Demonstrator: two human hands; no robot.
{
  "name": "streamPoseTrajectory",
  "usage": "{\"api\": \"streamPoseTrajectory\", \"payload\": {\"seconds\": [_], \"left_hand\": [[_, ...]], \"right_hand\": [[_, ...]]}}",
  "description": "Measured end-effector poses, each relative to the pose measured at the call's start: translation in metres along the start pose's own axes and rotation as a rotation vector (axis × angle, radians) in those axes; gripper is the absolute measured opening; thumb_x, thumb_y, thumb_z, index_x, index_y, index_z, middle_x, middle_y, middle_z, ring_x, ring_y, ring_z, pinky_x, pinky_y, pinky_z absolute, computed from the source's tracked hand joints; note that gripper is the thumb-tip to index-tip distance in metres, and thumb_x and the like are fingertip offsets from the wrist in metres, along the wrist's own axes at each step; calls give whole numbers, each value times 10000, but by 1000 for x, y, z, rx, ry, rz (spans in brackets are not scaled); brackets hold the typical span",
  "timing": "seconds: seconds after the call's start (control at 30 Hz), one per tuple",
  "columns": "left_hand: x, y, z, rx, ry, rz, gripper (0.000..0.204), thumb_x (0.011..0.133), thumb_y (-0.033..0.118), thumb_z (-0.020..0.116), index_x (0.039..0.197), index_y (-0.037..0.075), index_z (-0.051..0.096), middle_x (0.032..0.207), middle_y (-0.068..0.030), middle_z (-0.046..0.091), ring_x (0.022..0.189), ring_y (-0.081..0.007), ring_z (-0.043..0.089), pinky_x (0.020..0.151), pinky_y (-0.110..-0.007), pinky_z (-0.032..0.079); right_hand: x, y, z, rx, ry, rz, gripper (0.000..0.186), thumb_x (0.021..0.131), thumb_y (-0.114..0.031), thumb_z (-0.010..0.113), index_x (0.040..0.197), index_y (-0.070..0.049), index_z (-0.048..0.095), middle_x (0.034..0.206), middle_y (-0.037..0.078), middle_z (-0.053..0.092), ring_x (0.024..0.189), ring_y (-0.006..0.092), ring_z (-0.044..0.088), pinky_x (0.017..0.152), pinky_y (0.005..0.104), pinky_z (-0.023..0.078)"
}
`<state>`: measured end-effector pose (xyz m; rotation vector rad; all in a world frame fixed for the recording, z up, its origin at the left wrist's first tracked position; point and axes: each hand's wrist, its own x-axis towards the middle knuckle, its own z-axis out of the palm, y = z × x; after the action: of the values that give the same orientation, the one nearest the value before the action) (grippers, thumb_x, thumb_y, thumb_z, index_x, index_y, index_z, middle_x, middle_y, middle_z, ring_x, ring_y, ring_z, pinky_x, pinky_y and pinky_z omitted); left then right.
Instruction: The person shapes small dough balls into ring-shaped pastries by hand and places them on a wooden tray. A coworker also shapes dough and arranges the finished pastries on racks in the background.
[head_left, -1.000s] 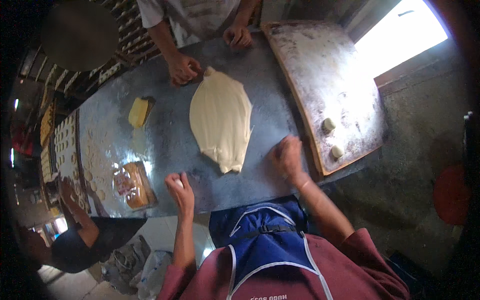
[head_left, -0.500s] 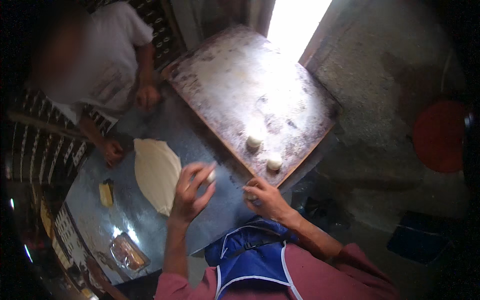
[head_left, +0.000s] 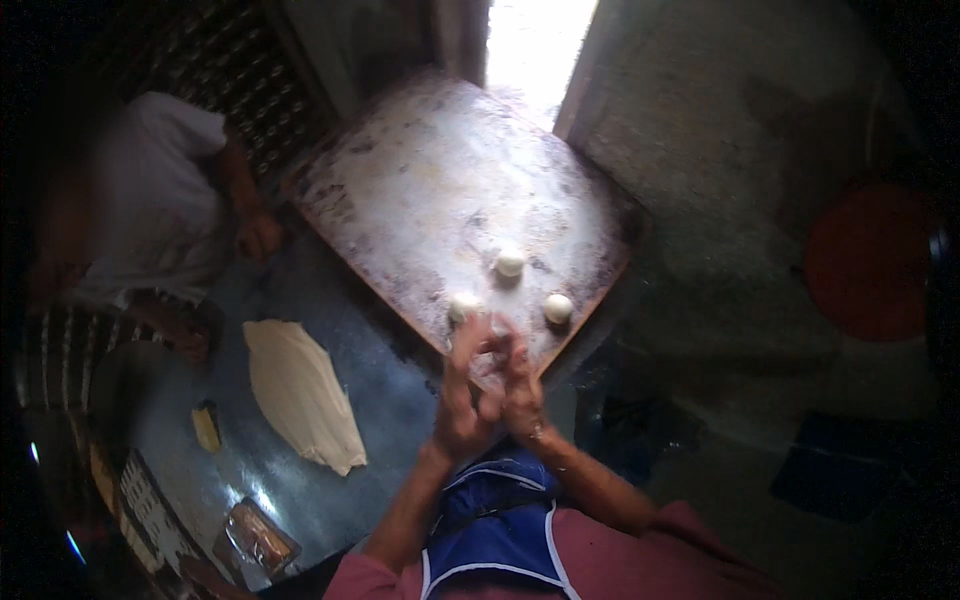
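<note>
My left hand (head_left: 466, 400) and my right hand (head_left: 522, 398) are close together over the near corner of a floured board (head_left: 420, 190), palms facing. Motion smears both. The left fingers look stretched out, their tips beside a round white dough ball (head_left: 464, 306). My right fingers are too blurred to read, and whether dough lies between the palms is unclear. A second dough ball (head_left: 510, 262) sits farther in on the board. Toward its right edge rests a third dough ball (head_left: 557, 308).
On the metal table (head_left: 300, 500) lie a flat dough sheet (head_left: 305, 395), a yellow block (head_left: 206, 428) and a clear-wrapped package (head_left: 258, 537). A co-worker (head_left: 160, 200) stands at the far left. A red round object (head_left: 868, 262) and a dark blue container (head_left: 835, 468) are at the right.
My left hand has come rightward from beside the dough sheet to meet my right hand. A third dough ball now rests on the board. The whole view has shifted somewhat.
</note>
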<state>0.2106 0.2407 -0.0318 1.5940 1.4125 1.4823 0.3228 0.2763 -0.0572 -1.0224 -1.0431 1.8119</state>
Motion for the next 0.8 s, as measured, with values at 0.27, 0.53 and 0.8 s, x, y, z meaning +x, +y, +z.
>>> {"api": "streamPoseTrajectory", "payload": {"seconds": [0.27,0.53,0.8], "left_hand": [[-182,-74,-223,1062,652,-447,706,1049,322,443,1594,-32,166,1658,-260,173,1550,-440,106,1221,-629,26],[-274,-122,-435,1274,653,-820,669,1080,308,420,1585,-49,163,1648,-278,163,1536,-411,173,1252,-531,184],[-300,18,-226,-274,822,-590,646,1092,421,339,1513,-66,389,1612,-210,343,1482,-308,353,1201,-412,298]], "right_hand": [[-88,5,72,225,-1086,643,1340,740,-989,39,1567,32,302,1659,208,241,1552,320,174,1236,541,74],[-95,33,106,-190,-1054,561,1260,799,-955,136,1540,39,355,1632,223,294,1545,343,189,1234,563,106],[-124,112,230,-336,-939,118,1048,939,-815,251,1600,-4,218,1654,206,246,1530,345,242,1242,518,154]]}}
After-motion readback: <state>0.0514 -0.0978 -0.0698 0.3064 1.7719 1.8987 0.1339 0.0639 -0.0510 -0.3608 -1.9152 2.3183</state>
